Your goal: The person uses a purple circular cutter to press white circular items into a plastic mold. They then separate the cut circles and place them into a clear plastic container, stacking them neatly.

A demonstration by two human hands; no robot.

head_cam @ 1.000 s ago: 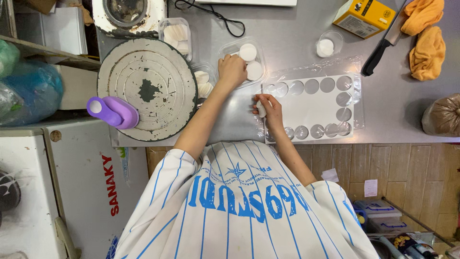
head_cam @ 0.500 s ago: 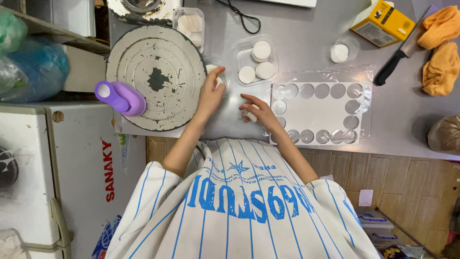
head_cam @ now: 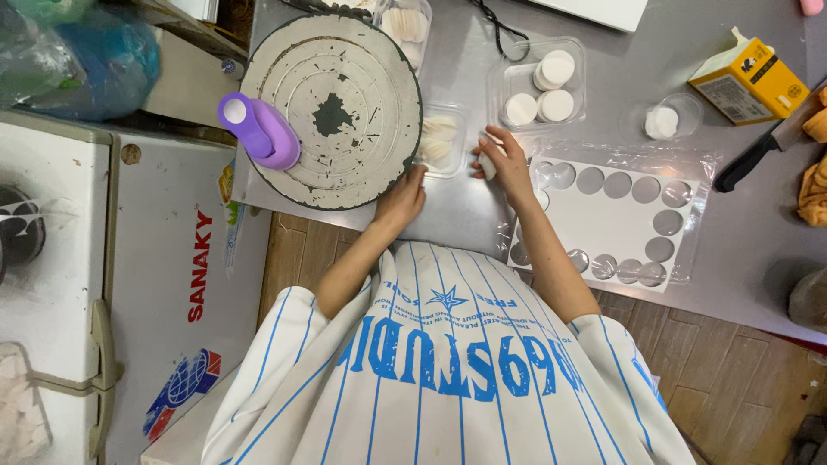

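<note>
My left hand (head_cam: 403,196) lies on the steel table (head_cam: 457,215), fingers touching the rim of a worn round turntable (head_cam: 332,108). A white disc is pinched in my right hand (head_cam: 502,162), just right of a small clear tub of pale slices (head_cam: 439,138). Beyond it stands a clear tray holding three white discs (head_cam: 541,86). Under my right forearm lies a white sheet with round cut-outs (head_cam: 616,222) inside a clear plastic cover.
A purple punch tool (head_cam: 258,131) sits on the turntable's left edge. A small clear cup with a white disc (head_cam: 663,120), a yellow carton (head_cam: 748,82), a black-handled knife (head_cam: 758,155) and an orange cloth (head_cam: 811,189) lie to the right. A white chest freezer (head_cam: 112,284) stands at left.
My left hand has drawn back from the tray of white discs to the turntable's rim. My right hand has moved left off the cut-out sheet, holding a white disc.
</note>
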